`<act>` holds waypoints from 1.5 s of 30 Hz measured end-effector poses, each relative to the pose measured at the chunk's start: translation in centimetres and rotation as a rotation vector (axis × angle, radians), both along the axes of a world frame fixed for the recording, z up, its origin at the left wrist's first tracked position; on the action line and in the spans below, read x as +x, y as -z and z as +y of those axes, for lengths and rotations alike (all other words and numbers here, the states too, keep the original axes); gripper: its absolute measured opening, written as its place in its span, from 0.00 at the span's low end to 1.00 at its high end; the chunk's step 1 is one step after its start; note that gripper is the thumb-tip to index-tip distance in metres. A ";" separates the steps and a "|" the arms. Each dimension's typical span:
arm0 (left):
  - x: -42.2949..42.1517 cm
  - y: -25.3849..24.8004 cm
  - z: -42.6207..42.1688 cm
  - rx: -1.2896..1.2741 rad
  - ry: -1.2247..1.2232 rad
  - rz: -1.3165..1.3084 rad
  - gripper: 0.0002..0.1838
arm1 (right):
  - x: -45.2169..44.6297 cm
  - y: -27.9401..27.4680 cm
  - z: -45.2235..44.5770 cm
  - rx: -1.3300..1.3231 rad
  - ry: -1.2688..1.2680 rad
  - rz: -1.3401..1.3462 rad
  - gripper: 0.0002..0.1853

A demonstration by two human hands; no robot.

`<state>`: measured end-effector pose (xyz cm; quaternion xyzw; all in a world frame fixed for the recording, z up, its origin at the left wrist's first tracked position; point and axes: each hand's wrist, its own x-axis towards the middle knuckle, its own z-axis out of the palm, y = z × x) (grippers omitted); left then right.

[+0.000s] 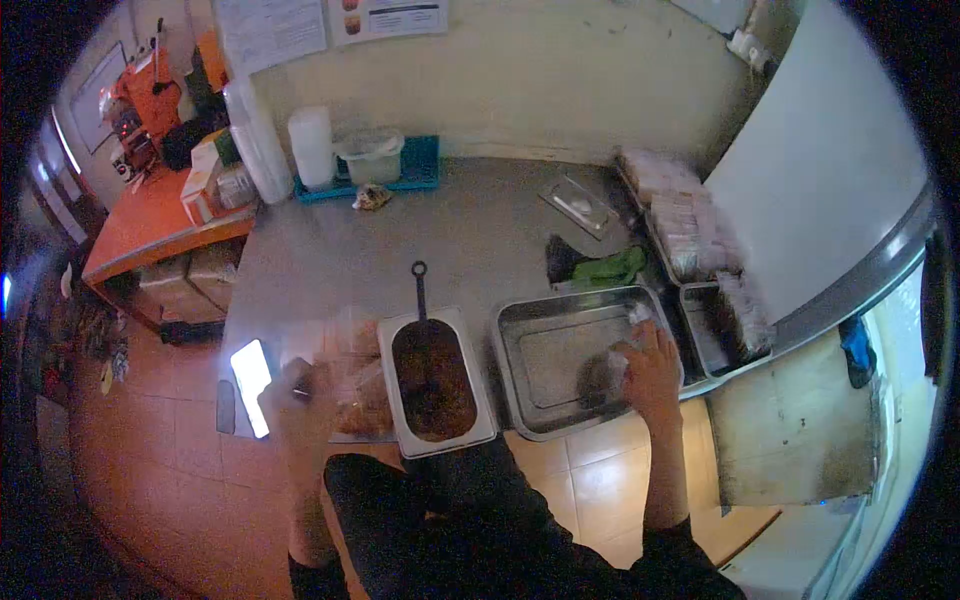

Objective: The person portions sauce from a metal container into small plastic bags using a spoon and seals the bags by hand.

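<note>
My right hand (pixel 652 372) reaches over the right side of a shallow metal tray (pixel 548 350), its fingers bent round something pale and see-through that I cannot make out. Smeared by motion, my left hand (pixel 303 395) is beside a lit phone (pixel 251 380) at the left of the metal table. Right of that hand lie blurred clear bags with orange-brown contents (pixel 362 405). Between the hands stands a deep metal container (pixel 462 425) of brown food, with a dark ladle (pixel 421 290) in it.
Stacked packets (pixel 690 220) fill trays at the right, near a smaller metal tray (pixel 705 320). A green cloth (pixel 610 268) and a metal lid (pixel 580 206) lie behind the shallow tray. Plastic tubs (pixel 370 158) stand on a blue tray (pixel 425 165) by the wall.
</note>
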<state>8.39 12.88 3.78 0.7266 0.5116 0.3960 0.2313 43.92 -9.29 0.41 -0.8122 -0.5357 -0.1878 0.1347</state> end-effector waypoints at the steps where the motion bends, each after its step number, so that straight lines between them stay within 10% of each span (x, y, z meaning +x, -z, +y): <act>1: -0.1 -0.6 -0.8 0.002 -0.009 0.001 0.14 | 0.5 0.3 0.1 0.002 -0.009 0.001 0.12; 7: -0.5 -2.9 -4.0 -0.102 0.226 -0.023 0.06 | 0.2 -4.0 1.6 0.037 -0.129 0.112 0.06; 11: 2.8 -4.3 -5.8 0.086 0.619 -0.053 0.23 | -5.2 -7.2 3.7 0.273 -0.401 0.591 0.08; 21: 4.0 -0.8 -10.6 -0.089 0.540 -0.373 0.24 | -14.4 -7.7 5.7 0.052 -0.640 1.291 0.02; 45: 0.3 3.7 -11.8 -0.740 0.545 -0.953 0.23 | -14.8 -6.0 10.4 -0.144 -0.744 1.125 0.06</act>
